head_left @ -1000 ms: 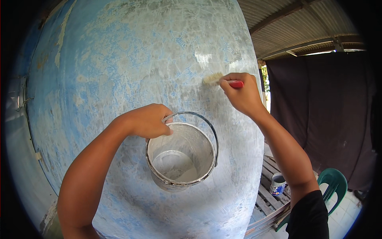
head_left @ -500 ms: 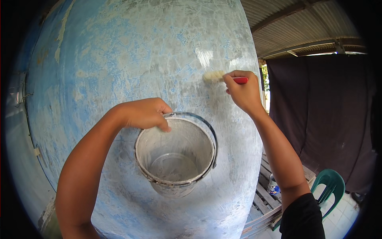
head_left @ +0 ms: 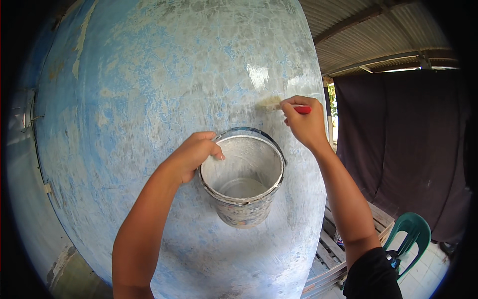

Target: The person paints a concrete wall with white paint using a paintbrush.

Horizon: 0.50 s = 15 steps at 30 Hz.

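My left hand grips the rim of a paint-crusted bucket, thumb inside and fingers behind. The bucket's mouth tilts toward me, showing pale smears on its walls and a whitish bottom; its dark handle arches over the back rim. In my right hand is a paintbrush with a red handle. Its pale bristles are blurred and lie at the surface of a weathered blue and grey wall. A white wet-looking patch shines on the wall just above the brush.
Slatted wooden pallets or benches stand low to the right, with a can partly behind my right arm. Beyond are a green plastic chair and a dark hanging cloth. A corrugated roof slopes overhead.
My left hand has carried the bucket right and slightly up, toward the brush. The paintbrush in my right hand has dropped a little along the wall, its bristles now blurred.
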Motion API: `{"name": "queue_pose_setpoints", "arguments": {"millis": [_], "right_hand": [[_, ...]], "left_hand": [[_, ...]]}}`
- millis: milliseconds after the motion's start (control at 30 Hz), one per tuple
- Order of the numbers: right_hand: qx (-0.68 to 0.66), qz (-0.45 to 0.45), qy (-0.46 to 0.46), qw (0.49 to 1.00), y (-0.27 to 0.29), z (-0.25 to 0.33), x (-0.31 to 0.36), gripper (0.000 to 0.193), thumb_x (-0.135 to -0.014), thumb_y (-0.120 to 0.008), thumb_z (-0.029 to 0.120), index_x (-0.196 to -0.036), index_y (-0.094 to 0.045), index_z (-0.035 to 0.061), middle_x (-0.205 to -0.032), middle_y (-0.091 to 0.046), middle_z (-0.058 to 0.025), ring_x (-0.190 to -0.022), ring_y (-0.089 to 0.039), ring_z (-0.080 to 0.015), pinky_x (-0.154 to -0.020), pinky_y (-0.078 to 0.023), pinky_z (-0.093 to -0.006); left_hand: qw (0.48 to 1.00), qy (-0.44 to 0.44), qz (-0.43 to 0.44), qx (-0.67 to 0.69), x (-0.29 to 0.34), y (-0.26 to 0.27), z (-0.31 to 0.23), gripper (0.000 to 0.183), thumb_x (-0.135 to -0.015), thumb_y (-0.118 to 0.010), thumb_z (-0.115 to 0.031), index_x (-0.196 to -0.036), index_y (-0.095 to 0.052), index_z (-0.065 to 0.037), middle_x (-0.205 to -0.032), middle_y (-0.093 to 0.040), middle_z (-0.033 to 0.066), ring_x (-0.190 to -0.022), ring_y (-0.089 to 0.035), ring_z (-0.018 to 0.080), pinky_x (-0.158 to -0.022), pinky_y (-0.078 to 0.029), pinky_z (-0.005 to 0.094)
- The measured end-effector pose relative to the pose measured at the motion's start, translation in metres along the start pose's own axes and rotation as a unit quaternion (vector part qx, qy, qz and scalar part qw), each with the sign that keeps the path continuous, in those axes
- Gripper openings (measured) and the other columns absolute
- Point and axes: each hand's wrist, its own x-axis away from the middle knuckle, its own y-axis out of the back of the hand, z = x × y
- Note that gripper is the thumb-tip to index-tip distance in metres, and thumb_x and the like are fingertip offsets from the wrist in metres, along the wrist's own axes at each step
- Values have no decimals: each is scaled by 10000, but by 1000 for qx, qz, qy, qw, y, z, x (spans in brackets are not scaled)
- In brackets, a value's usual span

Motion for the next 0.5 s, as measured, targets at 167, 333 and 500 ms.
{"name": "queue_pose_setpoints", "arguments": {"millis": [167,333,500], "right_hand": [[-121,0,-22,992,6,38,-20,217,-883,-672,150,-951,-768,-33,-707,-703,-69,-688,-675,-107,-626,-500,-249],[-87,-40,77,992,-1,-18,-41,221,-878,-675,150,-949,-765,-40,-749,-730,-82,-680,-632,-110,-667,-508,-262],[-44,-12,-122,992,1,7,9,236,-865,-669,154,-814,-746,-63,-668,-694,-110,-568,-632,-117,-575,-513,-280]], "left_hand": [[997,28,-3,66,8,-9,-3,208,-750,-634,-31,-947,-568,-30,-958,-579,115,-925,-550,254,-822,-445,390],[999,17,6,42,2,-15,-2,262,-751,-632,-31,-1008,-583,-19,-1031,-604,145,-976,-588,283,-827,-486,419],[999,30,-9,41,13,6,9,261,-762,-628,-21,-1021,-601,-15,-1052,-632,165,-1003,-631,300,-818,-533,434]]}}
